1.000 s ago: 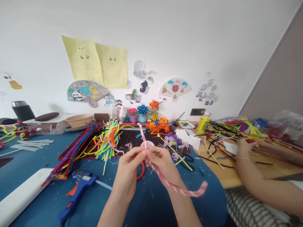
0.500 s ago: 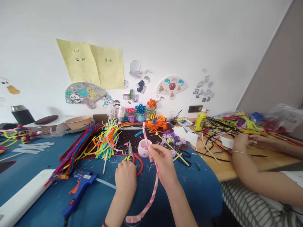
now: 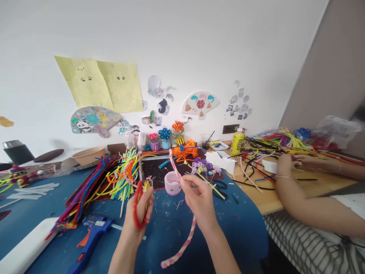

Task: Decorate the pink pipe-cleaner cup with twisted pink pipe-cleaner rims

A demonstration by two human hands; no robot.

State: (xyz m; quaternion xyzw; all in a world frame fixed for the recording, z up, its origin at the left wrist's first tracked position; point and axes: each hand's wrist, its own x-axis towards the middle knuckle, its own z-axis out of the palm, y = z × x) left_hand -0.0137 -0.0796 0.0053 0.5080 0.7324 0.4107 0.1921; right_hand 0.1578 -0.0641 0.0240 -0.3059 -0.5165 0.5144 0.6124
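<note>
My left hand [image 3: 139,213] is closed around the red and yellow handles of a pair of scissors [image 3: 138,201], whose blades point up and away. Between the thumb and fingers of my right hand [image 3: 198,198] is a pink and cream twisted pipe cleaner [image 3: 184,245]; one end sticks up above the fingers and the long tail hangs below, curving left. Behind the two hands, a small pale pink round pot [image 3: 172,186] stands on the blue table, apart from the scissors.
A blue hot glue gun [image 3: 94,236] lies at left near bundles of pipe cleaners [image 3: 124,177]. Purple flowers [image 3: 203,167] and black-handled scissors [image 3: 221,190] lie right of the pot. A co-worker's arm [image 3: 296,205] rests over the wooden table [image 3: 265,205] at right.
My left hand has let go of the pipe cleaner, reached down to the scissors and lifted them. The right hand keeps the pipe cleaner, whose tail has swung from right to lower left.
</note>
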